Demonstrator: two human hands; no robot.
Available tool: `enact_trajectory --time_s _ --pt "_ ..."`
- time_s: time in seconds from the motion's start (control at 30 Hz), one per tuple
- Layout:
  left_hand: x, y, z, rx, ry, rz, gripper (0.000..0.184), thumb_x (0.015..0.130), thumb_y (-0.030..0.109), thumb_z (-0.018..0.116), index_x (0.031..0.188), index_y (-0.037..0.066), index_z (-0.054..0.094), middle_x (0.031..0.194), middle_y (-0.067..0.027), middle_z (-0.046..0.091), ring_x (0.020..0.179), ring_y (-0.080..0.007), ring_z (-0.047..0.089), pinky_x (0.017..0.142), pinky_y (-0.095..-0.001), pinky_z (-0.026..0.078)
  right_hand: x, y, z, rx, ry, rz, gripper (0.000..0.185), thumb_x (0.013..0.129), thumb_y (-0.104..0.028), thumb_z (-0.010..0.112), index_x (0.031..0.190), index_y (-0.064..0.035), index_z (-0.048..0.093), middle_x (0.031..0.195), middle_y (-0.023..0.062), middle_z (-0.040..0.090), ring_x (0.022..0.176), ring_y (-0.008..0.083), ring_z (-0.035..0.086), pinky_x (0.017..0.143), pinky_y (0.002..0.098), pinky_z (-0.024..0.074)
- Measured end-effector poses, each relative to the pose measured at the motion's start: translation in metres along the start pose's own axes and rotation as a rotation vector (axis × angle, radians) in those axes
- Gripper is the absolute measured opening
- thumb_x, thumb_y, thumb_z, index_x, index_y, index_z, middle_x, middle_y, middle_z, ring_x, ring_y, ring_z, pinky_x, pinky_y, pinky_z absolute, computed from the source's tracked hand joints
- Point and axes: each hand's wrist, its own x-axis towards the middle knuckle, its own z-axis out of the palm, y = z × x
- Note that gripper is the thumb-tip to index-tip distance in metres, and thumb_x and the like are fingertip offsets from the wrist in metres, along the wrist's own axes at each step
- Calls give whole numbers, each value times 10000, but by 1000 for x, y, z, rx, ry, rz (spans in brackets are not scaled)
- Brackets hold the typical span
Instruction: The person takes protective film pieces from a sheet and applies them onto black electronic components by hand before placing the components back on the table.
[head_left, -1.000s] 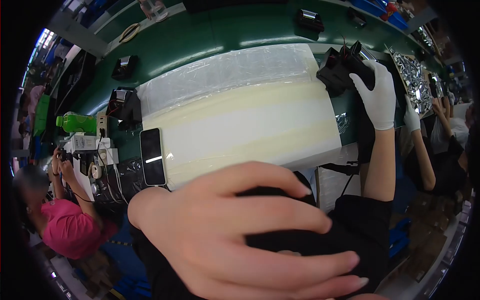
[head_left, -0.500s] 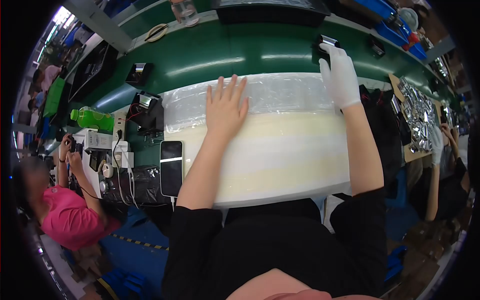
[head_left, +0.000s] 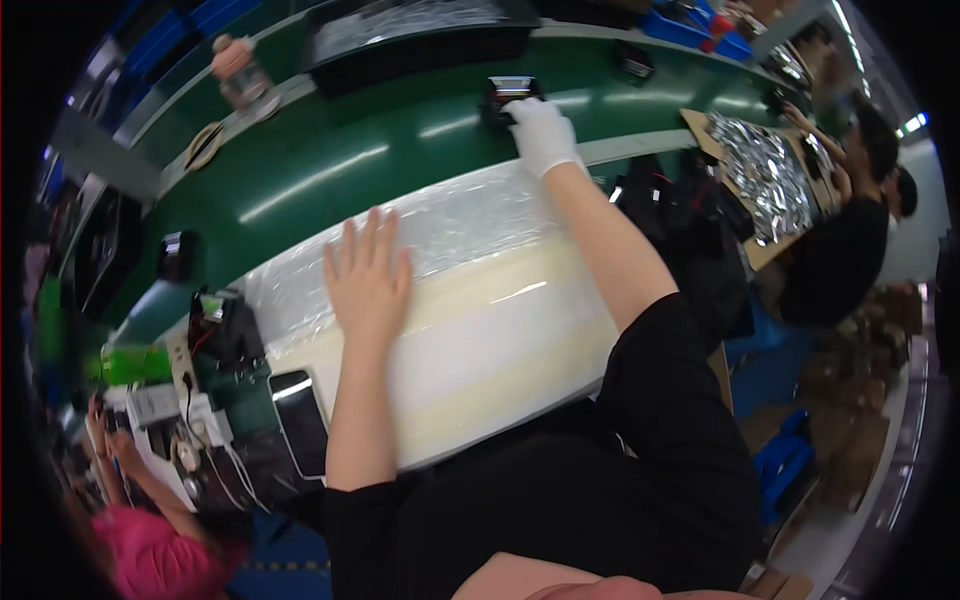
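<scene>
My left hand (head_left: 368, 285) is bare and lies flat with fingers spread on the clear plastic film (head_left: 460, 222) over the far part of a pale padded board (head_left: 480, 335). Stretched out past the board's far edge, my right hand (head_left: 547, 138) wears a white glove. Its fingers are bent around the near side of a small black box-shaped part (head_left: 512, 90) with a shiny top, standing on the green surface (head_left: 400, 125). The glove partly hides that part.
A phone (head_left: 298, 420) lies left of the board, near black parts with red wires (head_left: 222, 325) and a green bottle (head_left: 135, 363). Another black part (head_left: 175, 255) is farther left. Silvery pieces (head_left: 765, 180) fill a carton at right. Co-workers sit on both sides.
The view has turned and tilted, so the scene sits lower at left. My right arm reaches farther forward, its fingers more over the black part. My left hand remains flat on the film.
</scene>
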Motion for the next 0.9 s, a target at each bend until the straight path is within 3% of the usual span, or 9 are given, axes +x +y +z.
enact_trajectory --time_s 0.17,0.23,0.27,0.37,0.4,0.5,0.67,0.77,0.9 --pt "0 3 -8 -65 -35 -9 592 945 437 582 1476 197 482 1531 8 466 1458 -256 358 1211 -523 189 -67 -26 -98 349 292 -216 233 803 -63 678 1031 -111 694 990 59 680 888 267 627 795 363 514" --pt "-1 5 -13 -81 -53 24 611 939 452 587 1479 188 476 1532 7 464 1464 -256 348 1213 -525 180 -109 -24 -146 413 274 -271 264 767 -29 705 1022 -98 699 971 49 676 864 245 609 791 332 504" --pt "-1 5 -16 -95 -67 47 631 933 467 592 1482 179 471 1534 6 462 1470 -257 337 1215 -526 171 -131 -16 -160 417 194 -308 270 773 -78 685 1034 -146 686 1011 27 661 913 237 609 810 340 497" --pt "-3 2 -23 -101 -86 66 673 922 498 602 1487 161 460 1536 3 459 1481 -257 316 1219 -529 153 -194 16 -198 458 -200 -304 251 748 -25 685 984 -107 706 979 37 660 893 240 608 804 328 497" --pt "-3 2 -23 -115 -104 74 686 916 501 611 1488 156 456 1537 0 456 1483 -260 310 1220 -534 146 -214 25 -203 495 -302 -238 257 714 16 694 952 -77 713 961 46 661 871 244 607 792 322 500" --pt "-4 1 -25 -150 -164 98 728 897 510 637 1494 142 442 1541 -7 450 1491 -267 292 1225 -546 124 -258 43 -209 197 -279 -55 306 699 10 701 995 -66 709 1000 76 662 935 262 600 843 341 496" --pt "-7 5 -40 -234 -255 83 746 867 472 693 1492 149 444 1570 -13 404 1495 -285 278 1228 -563 105 -280 63 -188 130 -228 158 315 738 -46 714 1049 -92 693 1110 83 643 1011 273 581 882 348 487" --pt "-13 10 -54 -227 -285 80 742 852 440 719 1483 152 453 1572 -16 396 1494 -292 278 1227 -570 111 -275 45 -183 103 -144 65 403 710 -65 743 1106 -89 678 1166 100 620 1061 297 559 931 375 464" --pt "-28 15 -63 -239 -317 76 726 838 395 747 1466 159 468 1572 -18 388 1491 -302 279 1227 -576 121 -254 8 -150 384 -149 -141 502 750 -153 731 1241 -122 633 1266 114 590 1151 318 534 994 423 417"
